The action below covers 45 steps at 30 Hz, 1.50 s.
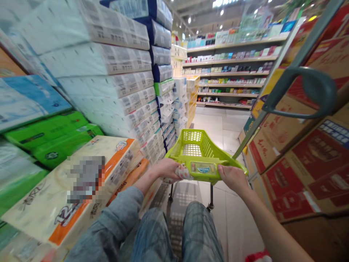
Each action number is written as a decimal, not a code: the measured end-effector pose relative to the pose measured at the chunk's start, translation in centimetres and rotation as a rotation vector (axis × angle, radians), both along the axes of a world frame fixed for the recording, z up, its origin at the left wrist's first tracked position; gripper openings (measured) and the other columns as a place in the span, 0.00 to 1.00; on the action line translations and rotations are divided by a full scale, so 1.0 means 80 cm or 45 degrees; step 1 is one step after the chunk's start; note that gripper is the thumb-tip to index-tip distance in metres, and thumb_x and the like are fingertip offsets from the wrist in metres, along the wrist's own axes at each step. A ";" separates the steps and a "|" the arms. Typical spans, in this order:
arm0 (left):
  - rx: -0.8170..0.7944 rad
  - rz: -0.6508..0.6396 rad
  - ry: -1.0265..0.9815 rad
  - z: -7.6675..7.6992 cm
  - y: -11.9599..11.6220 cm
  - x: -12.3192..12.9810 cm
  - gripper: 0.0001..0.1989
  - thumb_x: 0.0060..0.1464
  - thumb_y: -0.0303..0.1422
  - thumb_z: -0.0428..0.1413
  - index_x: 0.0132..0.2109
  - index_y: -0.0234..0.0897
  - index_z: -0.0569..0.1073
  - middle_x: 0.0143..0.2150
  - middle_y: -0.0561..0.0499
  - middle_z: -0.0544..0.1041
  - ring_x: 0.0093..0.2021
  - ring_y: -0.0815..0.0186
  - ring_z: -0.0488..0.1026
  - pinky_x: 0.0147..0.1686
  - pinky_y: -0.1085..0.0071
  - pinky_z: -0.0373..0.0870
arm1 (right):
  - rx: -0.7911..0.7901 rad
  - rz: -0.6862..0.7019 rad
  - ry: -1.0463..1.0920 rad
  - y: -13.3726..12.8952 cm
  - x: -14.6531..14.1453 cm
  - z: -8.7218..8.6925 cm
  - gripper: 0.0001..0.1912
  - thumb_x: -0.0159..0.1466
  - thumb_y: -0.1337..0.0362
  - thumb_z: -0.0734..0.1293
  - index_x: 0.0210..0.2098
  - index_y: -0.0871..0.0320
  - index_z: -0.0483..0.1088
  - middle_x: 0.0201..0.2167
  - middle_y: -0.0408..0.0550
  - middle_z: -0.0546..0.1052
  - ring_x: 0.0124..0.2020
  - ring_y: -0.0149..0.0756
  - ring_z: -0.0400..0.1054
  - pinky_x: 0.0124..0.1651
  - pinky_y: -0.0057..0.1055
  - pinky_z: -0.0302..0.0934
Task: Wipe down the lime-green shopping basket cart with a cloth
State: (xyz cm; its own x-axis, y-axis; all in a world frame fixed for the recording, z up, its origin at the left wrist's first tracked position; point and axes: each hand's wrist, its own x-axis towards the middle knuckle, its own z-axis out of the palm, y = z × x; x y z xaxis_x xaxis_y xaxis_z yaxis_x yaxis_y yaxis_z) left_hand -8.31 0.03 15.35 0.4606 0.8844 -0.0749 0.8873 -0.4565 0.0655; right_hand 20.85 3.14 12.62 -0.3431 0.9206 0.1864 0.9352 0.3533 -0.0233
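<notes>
A lime-green shopping cart [203, 140] stands in front of me, its basket of perforated plastic. My left hand [171, 169] is wrapped round the left part of its handle, beside a white floral cloth [183, 171]. The right part of the handle is gripped by my right hand [232, 177]. Between both hands lies a clear panel with a blue and white label [203, 168]. Nothing shows inside the visible part of the basket. Below the handle, thin dark legs with wheels [209, 206] reach the floor.
Tall stacks of wrapped paper packs [120, 60] rise on the left, with a cream and orange pack [114, 149] nearer me. Red and brown cartons [305, 174] line the right, behind a metal pole with a grey hook-shaped handle [324, 91]. Stocked shelves [226, 74] stand beyond the tiled aisle.
</notes>
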 end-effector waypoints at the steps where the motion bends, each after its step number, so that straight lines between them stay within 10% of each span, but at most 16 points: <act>1: 0.014 0.002 -0.001 -0.001 -0.001 0.001 0.19 0.44 0.52 0.55 0.32 0.41 0.75 0.24 0.52 0.75 0.25 0.66 0.71 0.23 0.73 0.55 | -0.017 -0.028 0.000 0.002 -0.001 0.001 0.27 0.67 0.59 0.49 0.25 0.62 0.73 0.24 0.58 0.77 0.27 0.43 0.73 0.27 0.32 0.57; 14: 0.832 -0.234 -0.447 -0.074 -0.059 -0.039 0.19 0.60 0.37 0.45 0.57 0.38 0.64 0.52 0.43 0.71 0.54 0.59 0.65 0.55 0.57 0.60 | 0.083 -0.177 -0.054 -0.004 -0.003 -0.004 0.32 0.67 0.56 0.47 0.25 0.60 0.77 0.25 0.54 0.78 0.28 0.39 0.73 0.27 0.29 0.55; 23: 0.731 0.255 -0.780 -0.090 -0.063 -0.082 0.22 0.62 0.37 0.40 0.59 0.34 0.63 0.61 0.42 0.64 0.62 0.57 0.57 0.62 0.52 0.54 | 0.110 -0.163 -0.099 -0.006 -0.003 -0.005 0.32 0.66 0.56 0.47 0.26 0.61 0.77 0.25 0.54 0.78 0.28 0.37 0.73 0.25 0.28 0.51; 31: 0.680 0.092 -0.515 -0.056 -0.073 0.016 0.20 0.62 0.39 0.39 0.42 0.37 0.75 0.38 0.45 0.78 0.44 0.62 0.72 0.53 0.58 0.62 | 0.111 -0.191 -0.120 -0.005 0.010 -0.009 0.31 0.66 0.56 0.46 0.28 0.60 0.77 0.28 0.53 0.79 0.31 0.38 0.73 0.26 0.28 0.51; 36: 0.490 0.102 -0.216 -0.033 -0.052 0.013 0.31 0.63 0.42 0.34 0.26 0.35 0.74 0.23 0.46 0.75 0.28 0.64 0.72 0.35 0.67 0.66 | 0.096 -0.159 -0.163 -0.001 0.024 -0.012 0.31 0.66 0.56 0.47 0.28 0.61 0.77 0.28 0.54 0.79 0.31 0.40 0.73 0.25 0.29 0.52; 45: 0.842 0.130 -0.410 -0.068 -0.071 0.005 0.18 0.62 0.39 0.41 0.36 0.35 0.72 0.33 0.46 0.73 0.41 0.61 0.69 0.47 0.60 0.62 | 0.031 -0.215 -0.077 -0.002 0.011 -0.006 0.31 0.66 0.56 0.47 0.29 0.61 0.76 0.32 0.56 0.79 0.35 0.43 0.73 0.30 0.31 0.56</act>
State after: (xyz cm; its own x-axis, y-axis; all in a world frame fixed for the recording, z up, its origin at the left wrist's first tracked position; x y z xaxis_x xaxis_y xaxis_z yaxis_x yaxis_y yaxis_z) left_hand -7.94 -5.65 9.91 0.2829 0.7374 0.6134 0.9106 -0.4074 0.0698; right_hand 21.70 2.97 12.17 -0.1952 0.9616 0.1927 0.9808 0.1908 0.0415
